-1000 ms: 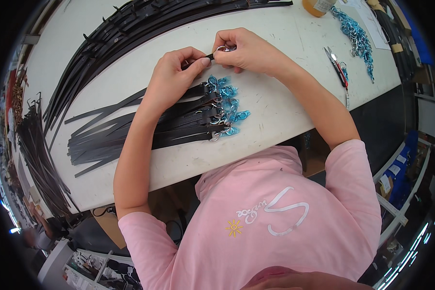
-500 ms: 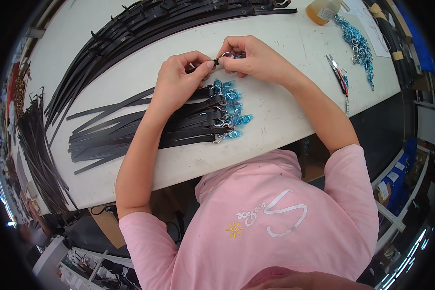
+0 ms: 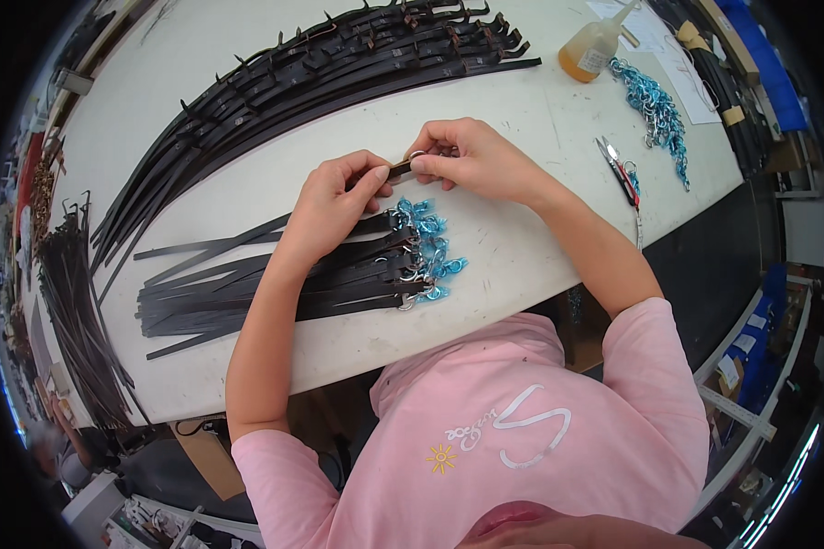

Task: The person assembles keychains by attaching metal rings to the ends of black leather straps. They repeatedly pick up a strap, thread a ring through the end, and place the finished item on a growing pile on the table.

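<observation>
White worktable point(image 3: 522, 261), dark strap point(image 3: 400, 170) pinched from both sides

From my remote seat I find the strap just past a bundle of black straps point(image 3: 197, 316), its short visible stretch bridging two bare hands. It lies to the right of the left hand point(image 3: 341, 199), off the thumb and fingertips, and to the left of the right hand point(image 3: 474, 161); both touch it, so I call neither nearer. On the left, thumb and fingers are drawn together, holding the strap. On the right they pinch it too, a silver ring point(image 3: 417, 156) showing by the thumb; I can't tell whether the ring is joined to the strap.

Its long axis runs sideways across my view, its right side tilted slightly away from the pink shirt point(image 3: 627, 403). One end points into each grip, and the fingers hide both tips from me.
</observation>
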Available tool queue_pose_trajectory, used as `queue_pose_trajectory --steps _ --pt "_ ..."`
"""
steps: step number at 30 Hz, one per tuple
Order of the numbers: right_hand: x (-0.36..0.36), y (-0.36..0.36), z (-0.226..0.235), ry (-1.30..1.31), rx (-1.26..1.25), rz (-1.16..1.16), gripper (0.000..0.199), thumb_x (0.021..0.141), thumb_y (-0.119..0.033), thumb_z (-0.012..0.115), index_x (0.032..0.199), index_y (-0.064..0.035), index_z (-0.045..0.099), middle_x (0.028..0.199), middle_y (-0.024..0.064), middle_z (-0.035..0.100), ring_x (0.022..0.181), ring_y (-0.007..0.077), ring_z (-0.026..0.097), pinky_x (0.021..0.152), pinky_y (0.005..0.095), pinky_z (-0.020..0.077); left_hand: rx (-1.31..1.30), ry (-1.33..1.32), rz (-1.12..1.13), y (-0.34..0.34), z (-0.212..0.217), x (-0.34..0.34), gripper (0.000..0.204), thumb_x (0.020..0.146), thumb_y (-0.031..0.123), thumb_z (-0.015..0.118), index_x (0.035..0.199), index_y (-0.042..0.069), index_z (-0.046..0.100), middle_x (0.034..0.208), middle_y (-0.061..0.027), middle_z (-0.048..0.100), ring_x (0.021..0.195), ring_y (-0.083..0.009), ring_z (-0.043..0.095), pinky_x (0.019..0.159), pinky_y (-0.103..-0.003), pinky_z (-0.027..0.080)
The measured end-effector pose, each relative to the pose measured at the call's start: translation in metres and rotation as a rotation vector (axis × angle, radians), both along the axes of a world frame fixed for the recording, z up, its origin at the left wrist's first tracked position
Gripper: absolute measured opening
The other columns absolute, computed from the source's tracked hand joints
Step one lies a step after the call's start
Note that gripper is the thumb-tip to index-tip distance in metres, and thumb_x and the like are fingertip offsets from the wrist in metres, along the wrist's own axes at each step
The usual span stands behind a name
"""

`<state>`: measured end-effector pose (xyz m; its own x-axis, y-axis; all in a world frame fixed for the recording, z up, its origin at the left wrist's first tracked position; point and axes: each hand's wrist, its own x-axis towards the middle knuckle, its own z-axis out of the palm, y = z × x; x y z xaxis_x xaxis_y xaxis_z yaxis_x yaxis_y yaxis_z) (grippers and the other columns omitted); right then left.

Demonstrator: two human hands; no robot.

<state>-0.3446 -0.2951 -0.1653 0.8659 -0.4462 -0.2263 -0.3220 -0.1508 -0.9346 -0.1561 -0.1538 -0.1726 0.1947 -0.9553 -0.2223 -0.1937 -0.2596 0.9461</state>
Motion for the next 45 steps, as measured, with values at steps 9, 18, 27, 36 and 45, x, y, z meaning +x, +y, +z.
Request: queue_pose_trajectory --steps 9,18,27,36,45 --pt "0.003 -0.004 -0.004 -0.008 0.212 -0.009 0.018 0.1 -0.017 0.064 0.104 0.0009 0.065 0.085 0.006 0.067 0.081 0.0118 0.067 0.066 0.0252 0.0576 0.039 -0.068 -0.066 -0.005 0.008 -0.007 0.021 0.102 0.02 0.06 0.095 0.001 0.067 0.079 0.0009 0.063 0.066 -0.0059 0.052 0.062 -0.023 0.045" --pt "0.003 -0.006 -0.001 0.029 0.279 -0.015 0.019 0.1 -0.016 0.063 0.106 0.0018 0.066 0.082 0.0051 0.066 0.075 0.0102 0.066 0.064 0.0233 0.0577 -0.063 -0.138 -0.056 0.001 0.005 -0.006 0.017 0.098 0.017 0.067 0.102 0.001 0.068 0.088 -0.0013 0.067 0.07 -0.0055 0.052 0.062 -0.023 0.045" --pt "-0.002 0.0 -0.004 -0.046 0.199 -0.038 0.018 0.101 -0.016 0.063 0.107 0.0009 0.067 0.082 0.0039 0.067 0.075 0.0088 0.064 0.064 0.0224 0.0558 -0.416 -0.701 0.047 0.009 -0.003 -0.018 0.017 0.087 0.012 0.076 0.102 0.008 0.071 0.084 -0.0064 0.062 0.064 -0.0226 0.063 0.059 -0.034 0.051" --pt "-0.003 -0.001 -0.003 -0.036 0.169 -0.028 0.018 0.101 -0.016 0.062 0.107 0.0 0.067 0.083 0.0025 0.066 0.078 0.0072 0.063 0.067 0.0215 0.0533 -0.463 -0.717 0.04 0.008 -0.01 -0.015 0.019 0.086 0.007 0.076 0.104 0.003 0.072 0.091 -0.0111 0.072 0.078 -0.0255 0.068 0.068 -0.033 0.054" --pt "-0.005 0.0 0.002 -0.004 0.12 -0.01 0.019 0.101 -0.017 0.062 0.11 -0.0007 0.068 0.084 0.0023 0.067 0.079 0.0071 0.064 0.067 0.022 0.0528 -0.49 -0.813 0.031 0.01 -0.006 -0.018 0.018 0.086 0.006 0.076 0.104 0.004 0.073 0.09 -0.0109 0.072 0.074 -0.0248 0.069 0.066 -0.033 0.054"
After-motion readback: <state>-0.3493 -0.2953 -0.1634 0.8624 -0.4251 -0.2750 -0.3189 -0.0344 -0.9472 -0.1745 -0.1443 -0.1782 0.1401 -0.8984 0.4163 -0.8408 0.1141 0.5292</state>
